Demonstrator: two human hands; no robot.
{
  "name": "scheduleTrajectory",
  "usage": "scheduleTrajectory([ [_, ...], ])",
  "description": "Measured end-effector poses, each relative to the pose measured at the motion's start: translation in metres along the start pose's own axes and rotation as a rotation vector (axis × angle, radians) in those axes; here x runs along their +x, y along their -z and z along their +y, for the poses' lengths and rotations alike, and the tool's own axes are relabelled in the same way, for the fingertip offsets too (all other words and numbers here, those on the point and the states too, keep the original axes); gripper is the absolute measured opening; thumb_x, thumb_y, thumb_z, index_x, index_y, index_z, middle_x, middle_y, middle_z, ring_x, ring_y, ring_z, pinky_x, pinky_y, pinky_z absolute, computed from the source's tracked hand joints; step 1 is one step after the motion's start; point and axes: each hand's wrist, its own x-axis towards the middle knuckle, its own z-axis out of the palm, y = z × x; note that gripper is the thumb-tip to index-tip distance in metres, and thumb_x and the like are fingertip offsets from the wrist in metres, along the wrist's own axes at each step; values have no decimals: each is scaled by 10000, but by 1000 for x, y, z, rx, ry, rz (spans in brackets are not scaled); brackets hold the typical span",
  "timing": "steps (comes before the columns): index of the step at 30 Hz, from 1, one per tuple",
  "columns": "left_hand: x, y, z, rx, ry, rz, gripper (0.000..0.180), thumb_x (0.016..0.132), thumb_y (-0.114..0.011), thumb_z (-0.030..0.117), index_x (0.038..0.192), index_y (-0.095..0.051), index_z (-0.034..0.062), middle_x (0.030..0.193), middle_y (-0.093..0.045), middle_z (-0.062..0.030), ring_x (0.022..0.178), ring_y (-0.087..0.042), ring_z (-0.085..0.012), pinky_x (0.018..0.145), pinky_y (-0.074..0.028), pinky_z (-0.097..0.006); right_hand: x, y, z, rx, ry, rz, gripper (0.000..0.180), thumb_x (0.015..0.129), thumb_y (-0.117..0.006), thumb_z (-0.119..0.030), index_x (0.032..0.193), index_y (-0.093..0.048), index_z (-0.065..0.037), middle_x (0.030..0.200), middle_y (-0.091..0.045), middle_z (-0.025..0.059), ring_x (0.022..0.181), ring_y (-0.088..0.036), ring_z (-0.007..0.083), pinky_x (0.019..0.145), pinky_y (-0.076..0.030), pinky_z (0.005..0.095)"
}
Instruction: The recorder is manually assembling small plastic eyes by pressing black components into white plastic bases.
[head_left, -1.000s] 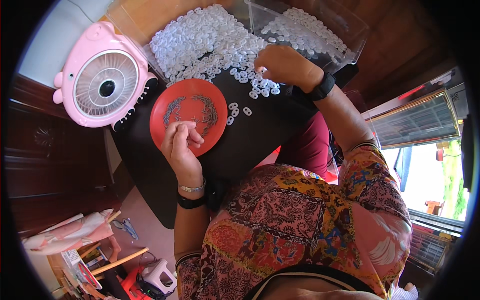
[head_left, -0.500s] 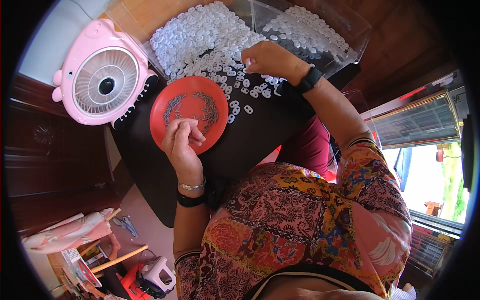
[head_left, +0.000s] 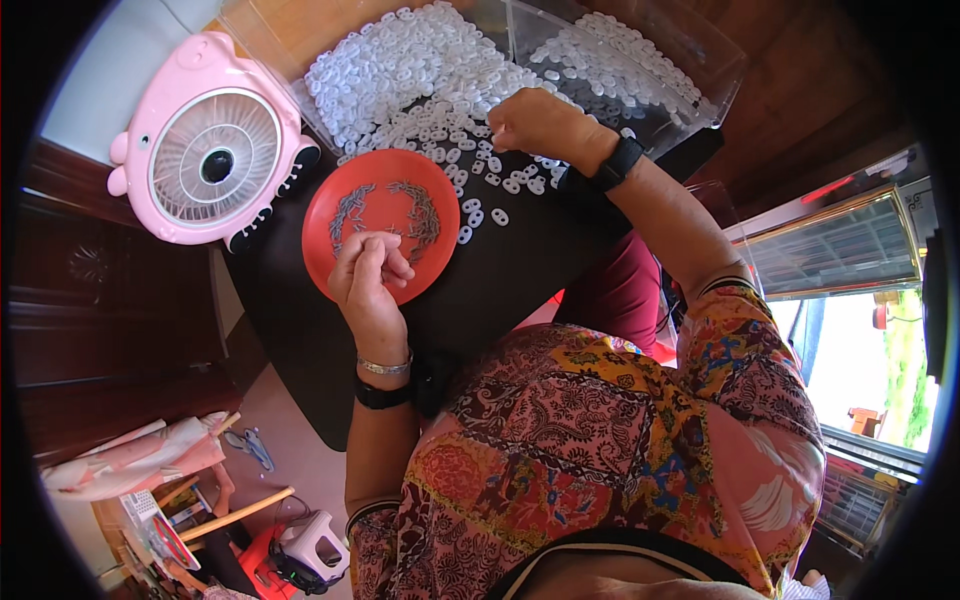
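My left hand (head_left: 368, 280) hovers over the near side of a round red plate (head_left: 385, 168), palm partly up. Its thumb and forefinger are pressed together and the other fingers curl; anything pinched there is too small to make out. Thin grey screws or nails (head_left: 424, 222) lie in the plate in a loose ring. My right hand (head_left: 545, 125), knuckles up, is at the near right edge of a heap of small white oval pieces (head_left: 410, 65) with two holes each. Its fingers are curled, and the hand itself hides what they grip.
Loose white pieces (head_left: 499, 216) are scattered on the black table (head_left: 500, 270) right of the plate. Behind stands a clear plastic bin (head_left: 690, 95) with more pieces. A pink animal-shaped fan (head_left: 170, 130) stands beyond the plate at left.
My right hand has turned slightly, and the white bit seen at its fingertips before is now out of sight. My left hand stays over the plate, almost still.
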Motion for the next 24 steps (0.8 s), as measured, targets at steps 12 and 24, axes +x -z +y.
scheduleTrajectory([
  [12,1,3,-2,2,-2,2,201,912,-481,151,834,-610,18,625,-547,-20,549,-505,-89,505,-357,-208,21,11,-61,937,-84,-200,162,847,-673,-146,943,-667,-16,772,-658,11,684,-603,63,612,-491,218],
  [24,4,4,-3,-31,39,-9,209,929,-469,182,826,-562,26,647,-548,-26,555,-498,-81,506,-360,-198,33,-5,-118,1160,103,-385,129,872,-641,-91,966,-658,-4,745,-625,-23,648,-541,34,595,-443,188],
])
